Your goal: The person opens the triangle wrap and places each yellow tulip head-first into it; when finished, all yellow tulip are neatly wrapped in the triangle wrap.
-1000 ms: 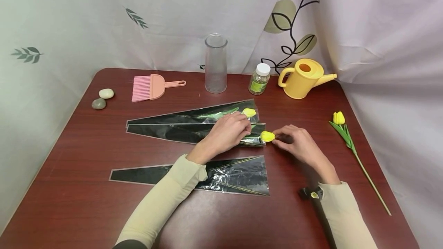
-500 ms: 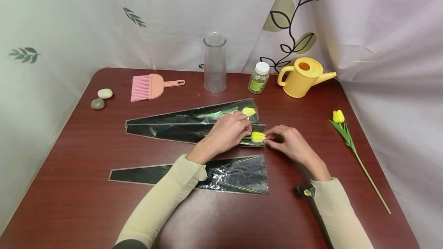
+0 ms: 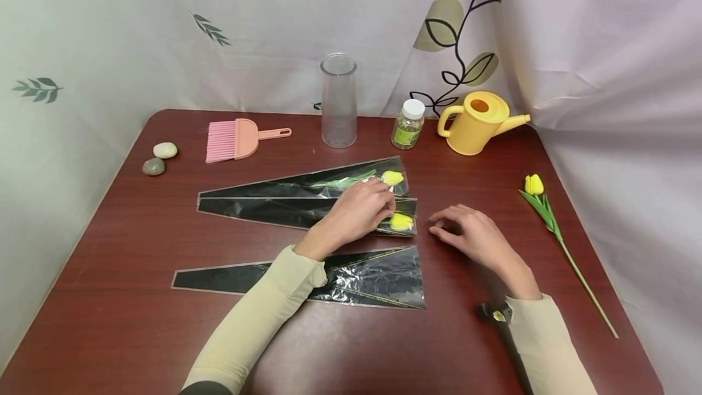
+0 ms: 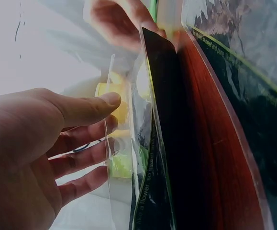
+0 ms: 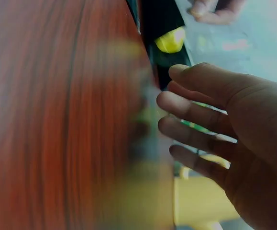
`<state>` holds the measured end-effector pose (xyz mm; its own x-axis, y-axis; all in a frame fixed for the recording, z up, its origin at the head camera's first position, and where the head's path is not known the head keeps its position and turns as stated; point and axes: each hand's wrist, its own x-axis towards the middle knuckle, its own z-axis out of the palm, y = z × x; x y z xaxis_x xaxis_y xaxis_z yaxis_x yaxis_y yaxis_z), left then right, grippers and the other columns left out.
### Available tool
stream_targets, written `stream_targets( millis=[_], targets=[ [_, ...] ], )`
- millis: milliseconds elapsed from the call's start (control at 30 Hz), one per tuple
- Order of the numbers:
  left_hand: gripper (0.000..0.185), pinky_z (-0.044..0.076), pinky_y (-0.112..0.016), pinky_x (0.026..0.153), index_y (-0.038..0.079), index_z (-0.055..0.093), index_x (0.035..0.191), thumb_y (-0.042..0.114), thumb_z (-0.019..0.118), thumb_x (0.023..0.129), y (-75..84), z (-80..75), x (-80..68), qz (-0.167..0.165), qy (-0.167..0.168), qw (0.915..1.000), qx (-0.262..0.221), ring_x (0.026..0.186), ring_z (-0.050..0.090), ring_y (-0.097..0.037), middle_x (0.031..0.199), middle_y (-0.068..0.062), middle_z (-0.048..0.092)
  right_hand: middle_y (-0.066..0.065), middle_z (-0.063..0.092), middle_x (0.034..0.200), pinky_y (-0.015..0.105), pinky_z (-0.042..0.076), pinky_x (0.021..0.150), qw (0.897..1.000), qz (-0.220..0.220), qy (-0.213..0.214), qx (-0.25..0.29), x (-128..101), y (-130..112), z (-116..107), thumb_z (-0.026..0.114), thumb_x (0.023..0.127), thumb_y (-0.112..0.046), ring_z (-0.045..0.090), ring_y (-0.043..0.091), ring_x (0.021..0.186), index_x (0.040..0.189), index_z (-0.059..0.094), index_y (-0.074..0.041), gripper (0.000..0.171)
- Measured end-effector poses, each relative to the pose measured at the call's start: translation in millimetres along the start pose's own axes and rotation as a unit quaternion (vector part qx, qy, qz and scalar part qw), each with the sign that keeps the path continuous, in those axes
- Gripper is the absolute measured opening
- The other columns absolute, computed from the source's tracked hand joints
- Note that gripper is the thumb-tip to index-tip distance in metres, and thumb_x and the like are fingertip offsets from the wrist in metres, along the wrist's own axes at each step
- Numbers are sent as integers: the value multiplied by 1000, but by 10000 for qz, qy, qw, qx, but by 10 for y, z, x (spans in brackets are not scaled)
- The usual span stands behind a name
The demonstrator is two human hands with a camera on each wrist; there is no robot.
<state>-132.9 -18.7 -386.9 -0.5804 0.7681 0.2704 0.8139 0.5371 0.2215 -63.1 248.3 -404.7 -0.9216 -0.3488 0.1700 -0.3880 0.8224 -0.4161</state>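
Three black-and-clear flower sleeves lie on the red-brown table (image 3: 137,322). The far sleeve (image 3: 285,186) holds a yellow tulip (image 3: 392,177). The middle sleeve (image 3: 263,209) holds another tulip, whose yellow head (image 3: 401,221) sits just inside the wide mouth. My left hand (image 3: 359,209) rests on this sleeve beside the head, and in the left wrist view its fingers (image 4: 81,139) lie fairly straight against the clear film (image 4: 124,182). My right hand (image 3: 466,233) hovers open to the right of the mouth and holds nothing. The near sleeve (image 3: 378,279) lies flat, partly under my left forearm.
A loose yellow tulip (image 3: 535,185) lies near the right edge. Along the back stand a clear vase (image 3: 338,102), a small white-capped bottle (image 3: 408,124) and a yellow watering can (image 3: 474,124). A pink brush (image 3: 230,139) and two stones (image 3: 164,150) lie at the back left.
The tulip head has slid left into the middle sleeve's mouth. My right hand has let go of it and drawn back to the right. The left hand has stayed on the sleeve.
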Motion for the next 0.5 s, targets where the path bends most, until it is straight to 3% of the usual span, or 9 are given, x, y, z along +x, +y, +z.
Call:
stream_targets(
  millis=[133,267,367,500],
  targets=[
    [6,46,-32,85,19,72,95,23,70,92,14,8,-30,-48,-26,10000,-61,96,56,-15,97,6,61,3,70,95,49,49,67,9923,737,785,-607,-263,110,-193,72,89,-25,65,27,87,101,74,-16,15],
    [23,47,-32,81,15,72,108,28,72,90,76,-24,-110,-133,1,9998,-114,96,55,-16,105,2,59,15,70,99,57,44,62,9676,1948,1355,-865,-545,233,-440,66,92,-26,63,42,89,102,73,-11,19],
    [26,48,-31,78,14,73,107,34,71,90,182,-53,-218,23,-182,9997,-135,91,55,-14,101,3,60,21,65,105,60,42,63,9480,2740,1266,-1009,-742,326,-589,63,92,-29,59,48,92,108,69,-6,28],
    [28,49,-31,74,17,74,98,43,68,90,376,-44,-365,489,-791,9957,41,84,57,-14,92,5,62,29,54,106,61,40,65,9284,3424,918,-1113,-941,455,-680,62,92,-29,51,52,96,116,60,6,43]
  ],
)
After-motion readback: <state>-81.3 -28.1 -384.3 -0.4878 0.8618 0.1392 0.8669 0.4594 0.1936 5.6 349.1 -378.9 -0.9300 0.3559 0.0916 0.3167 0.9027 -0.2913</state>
